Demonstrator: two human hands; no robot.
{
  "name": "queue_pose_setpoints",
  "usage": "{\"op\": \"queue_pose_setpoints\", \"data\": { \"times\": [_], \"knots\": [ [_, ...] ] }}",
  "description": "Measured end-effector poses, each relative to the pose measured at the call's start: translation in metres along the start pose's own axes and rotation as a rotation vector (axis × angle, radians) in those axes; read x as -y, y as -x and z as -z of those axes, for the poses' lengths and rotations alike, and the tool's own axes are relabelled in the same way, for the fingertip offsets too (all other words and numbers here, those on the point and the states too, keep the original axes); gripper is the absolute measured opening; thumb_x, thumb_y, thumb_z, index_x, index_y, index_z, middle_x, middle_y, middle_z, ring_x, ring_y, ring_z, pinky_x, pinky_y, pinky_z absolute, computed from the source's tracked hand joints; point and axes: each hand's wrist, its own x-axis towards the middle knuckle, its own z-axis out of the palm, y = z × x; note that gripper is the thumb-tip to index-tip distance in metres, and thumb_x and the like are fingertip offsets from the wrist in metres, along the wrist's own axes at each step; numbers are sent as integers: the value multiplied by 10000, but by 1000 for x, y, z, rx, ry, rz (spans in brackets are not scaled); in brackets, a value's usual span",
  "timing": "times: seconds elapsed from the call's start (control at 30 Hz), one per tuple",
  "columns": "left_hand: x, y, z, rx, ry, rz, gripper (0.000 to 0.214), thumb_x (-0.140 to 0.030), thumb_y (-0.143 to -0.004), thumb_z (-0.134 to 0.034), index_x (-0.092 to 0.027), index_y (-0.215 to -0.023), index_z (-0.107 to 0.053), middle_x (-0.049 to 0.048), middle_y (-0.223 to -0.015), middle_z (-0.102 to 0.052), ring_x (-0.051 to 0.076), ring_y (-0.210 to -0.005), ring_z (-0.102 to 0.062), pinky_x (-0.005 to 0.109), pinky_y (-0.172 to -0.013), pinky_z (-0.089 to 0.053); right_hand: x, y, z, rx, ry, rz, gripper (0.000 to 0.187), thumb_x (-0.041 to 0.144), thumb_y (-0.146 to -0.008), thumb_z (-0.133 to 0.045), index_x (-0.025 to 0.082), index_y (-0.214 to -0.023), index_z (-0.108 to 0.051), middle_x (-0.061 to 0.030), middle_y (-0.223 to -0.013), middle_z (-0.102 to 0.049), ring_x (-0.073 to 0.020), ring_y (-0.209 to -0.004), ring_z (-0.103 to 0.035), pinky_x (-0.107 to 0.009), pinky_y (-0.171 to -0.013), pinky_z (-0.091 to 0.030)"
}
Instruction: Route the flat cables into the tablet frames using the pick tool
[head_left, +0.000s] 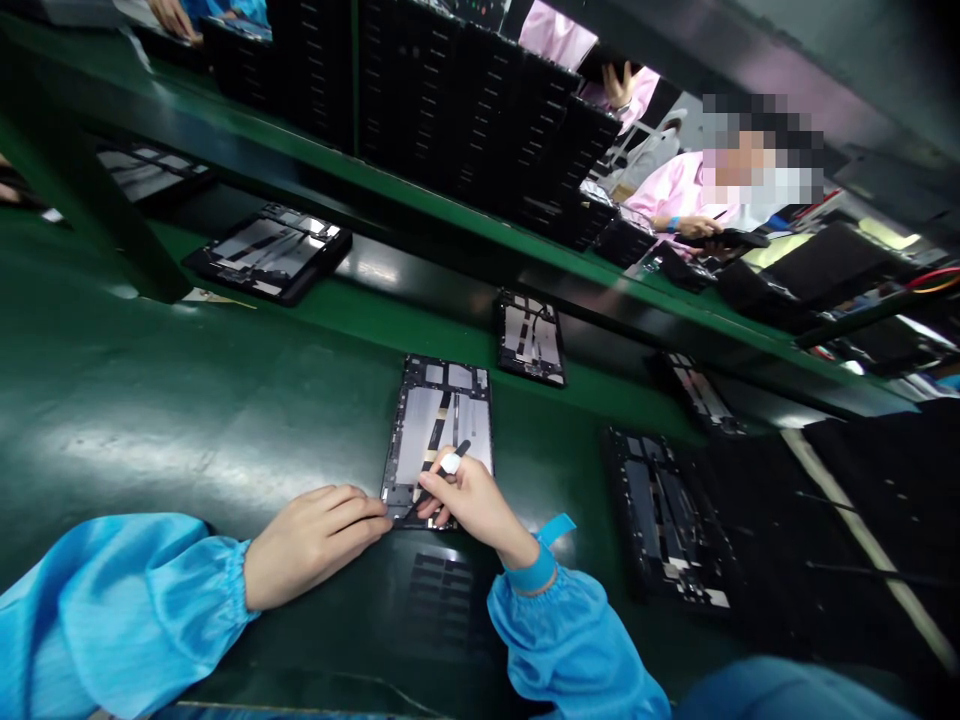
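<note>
Tablet lies flat on the green bench with its insides showing, under and just beyond my grip; any print inside it is too small for me to read from here. Within its black frame I see pale grey panels, a dark ribbon running lengthwise with tan patches, and small parts along the near edge. My right hand is closed on a black tool with a white band, slanting down toward the tablet's near left corner. My left hand lies left of that grip, fingers together at the same corner; whether they pinch the edge I cannot tell. A second device lies beyond the grip, a third to its right.
</note>
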Motion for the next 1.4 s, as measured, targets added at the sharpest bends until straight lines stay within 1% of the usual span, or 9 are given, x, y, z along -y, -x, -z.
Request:
{"op": "queue_pose_setpoints", "data": {
  "times": [0.23,0.37,0.47,0.6,0.7,0.9,1.03,1.2,1.4],
  "knots": [
    [-1,0,2,17,-44,-12,229,-156,-1076,-425,-176,-1166,-635,49,-1075,-723,176,-938,-629,299,-810,-496,-1,1,0,-9,7,8,465,610,-723,-750,222,-805,-507,33,-560,-643,-213,-581,-751,-195,-412,-516],
    [1,6,-2,52,-148,-74,351,-81,-1049,-370,-197,-1289,-598,61,-1147,-699,201,-982,-608,314,-820,-479,0,0,-1,-16,11,12,450,596,-728,-750,220,-799,-512,32,-561,-645,-206,-576,-747,-195,-417,-520],
    [2,10,-4,64,-195,-99,412,-52,-1029,-336,-205,-1319,-585,67,-1169,-682,213,-1000,-594,317,-820,-467,1,1,-1,-20,11,12,427,572,-736,-752,220,-793,-516,31,-562,-645,-206,-577,-743,-199,-417,-518],
    [1,9,-2,114,-210,-82,416,-50,-1017,-364,-221,-1318,-593,57,-1177,-676,201,-1008,-588,297,-837,-467,-4,10,9,-141,13,85,392,557,-776,-725,221,-780,-523,20,-599,-651,-201,-566,-725,-210,-399,-490],
    [1,6,0,138,-206,-81,413,-51,-1008,-387,-219,-1323,-595,60,-1174,-676,199,-999,-595,290,-833,-470,-12,22,18,-233,64,158,319,500,-840,-690,218,-798,-549,13,-636,-651,-196,-583,-712,-232,-443,-499],
    [2,12,-6,102,-172,-45,439,-74,-1033,-314,-248,-1324,-593,57,-1160,-692,208,-982,-614,306,-835,-484,-21,32,19,-223,215,190,201,401,-905,-653,218,-838,-603,7,-643,-669,-188,-583,-672,-257,-510,-472],
    [2,13,-8,90,-169,-39,422,-96,-1044,-317,-253,-1323,-591,61,-1189,-692,214,-1018,-621,317,-867,-490,-21,29,17,-223,127,177,228,421,-869,-684,225,-813,-581,16,-648,-652,-200,-614,-698,-259,-536,-496],
    [-1,8,-4,90,-213,-67,374,-120,-1052,-339,-227,-1288,-609,67,-1203,-699,216,-1036,-624,324,-884,-497,-24,28,16,-224,36,187,261,450,-850,-690,228,-807,-559,23,-636,-636,-199,-574,-692,-274,-541,-529],
    [0,16,-14,118,-268,-81,516,-45,-993,-338,-216,-1453,-498,96,-1222,-685,235,-1059,-622,358,-907,-492,-24,28,15,-238,57,191,262,454,-855,-692,228,-801,-570,13,-645,-648,-215,-605,-711,-289,-562,-555]
  ]
}}
